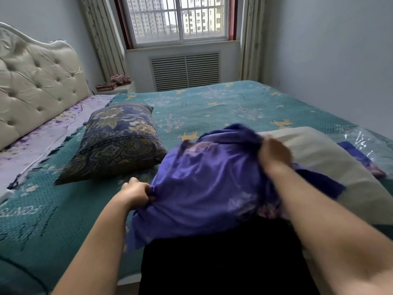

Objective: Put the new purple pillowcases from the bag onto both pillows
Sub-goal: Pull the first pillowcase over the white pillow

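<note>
Gripping the lower left edge of the purple pillowcase (204, 179), the left hand (136, 191) has its fingers curled tight into the bunched fabric. The right hand (274, 154) clutches the pillowcase's upper right part, fingers closed round a gathered fold of cloth right where it meets the bare pillow (331, 165). This cream-coloured pillow lies on the bed (212, 103) at the near right side, and the pillowcase covers its left end, while its right part shows uncovered. The fabric is blurred, so exactly how far it is drawn over the pillow cannot be told. A faint floral print shows on the purple cloth.

Left of the bare pillow, well apart from it, a second pillow (114, 141) in a dark blue paisley and flower cover rests on the teal bedspread, tilted with one corner toward the tufted cream headboard (36, 86). Just beyond the bare pillow on its right, a clear plastic bag (370, 143) lies on the bedspread, with blue and purple cloth (357, 156) showing through and beneath it. Behind the bed, farther from the bare pillow, a barred window (180, 18) stands between pale curtains, with a slatted radiator cover (185, 70) under it. A small bedside stand by the headboard carries a reddish bundle (120, 78).
</note>
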